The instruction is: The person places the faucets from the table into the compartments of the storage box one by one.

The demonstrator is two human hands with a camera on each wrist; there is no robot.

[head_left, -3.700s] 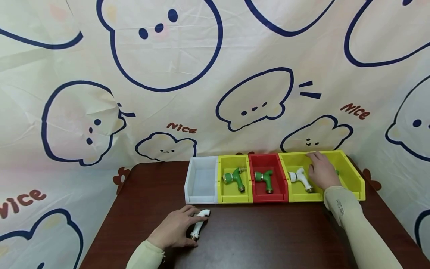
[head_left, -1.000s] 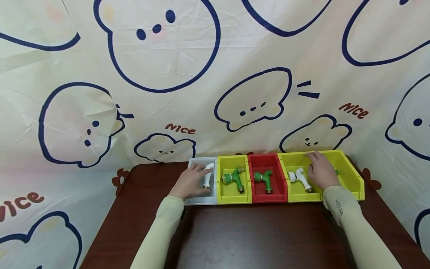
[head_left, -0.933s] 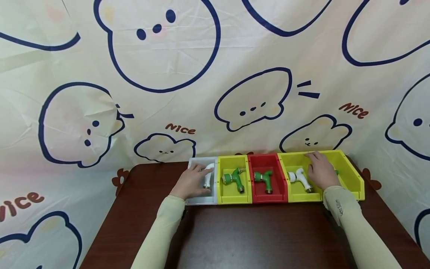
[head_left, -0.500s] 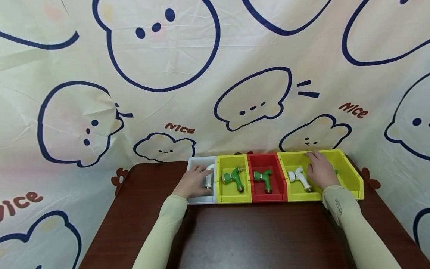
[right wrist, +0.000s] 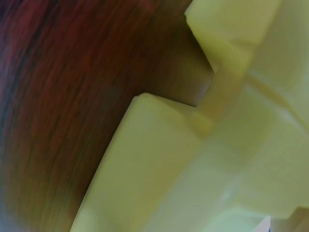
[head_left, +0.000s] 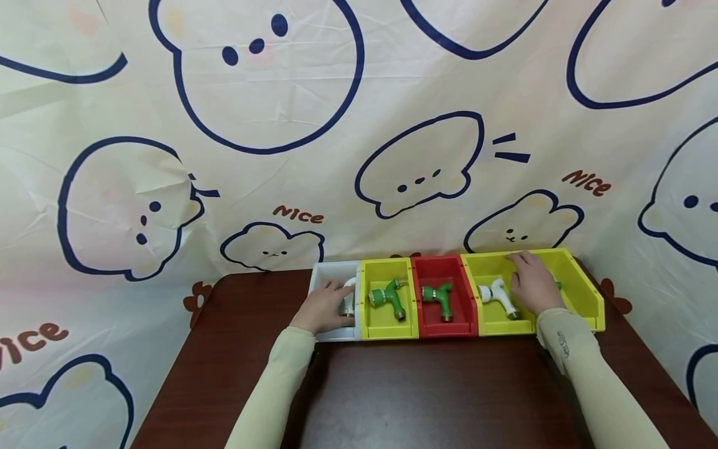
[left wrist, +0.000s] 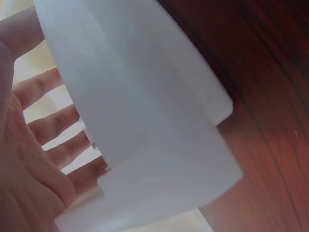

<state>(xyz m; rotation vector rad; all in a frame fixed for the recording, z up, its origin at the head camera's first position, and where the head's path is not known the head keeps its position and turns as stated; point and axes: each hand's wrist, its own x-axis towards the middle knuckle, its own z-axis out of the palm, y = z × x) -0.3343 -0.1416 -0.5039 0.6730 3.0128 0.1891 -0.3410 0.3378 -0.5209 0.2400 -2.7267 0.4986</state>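
Observation:
My left hand (head_left: 322, 309) reaches into the white bin (head_left: 336, 335), thumb and forefinger spanning a white tap (head_left: 350, 300) that is partly covered by the hand. In the left wrist view, the bin's wall (left wrist: 140, 96) hides what the fingers (left wrist: 53, 124) hold. My right hand (head_left: 534, 285) is inside the wide yellow bin (head_left: 578, 290), its fingertips near the back rim. A green piece (head_left: 559, 285) shows just beyond this hand, and I cannot tell whether the hand grips it. To the hand's left lies a white tap with a ribbed knob (head_left: 498, 299).
A green tap (head_left: 388, 298) with a brass end lies in the narrow yellow bin (head_left: 387, 333). Another green tap (head_left: 439, 299) is in the red bin (head_left: 449, 330). The bins stand side by side along the back of the dark wooden table (head_left: 437, 386), before a patterned cloth (head_left: 314, 181).
My left hand has carried the white tap from the table up into the white bin, then shifted slightly within it. The right hand has stayed in place in the wide yellow bin.

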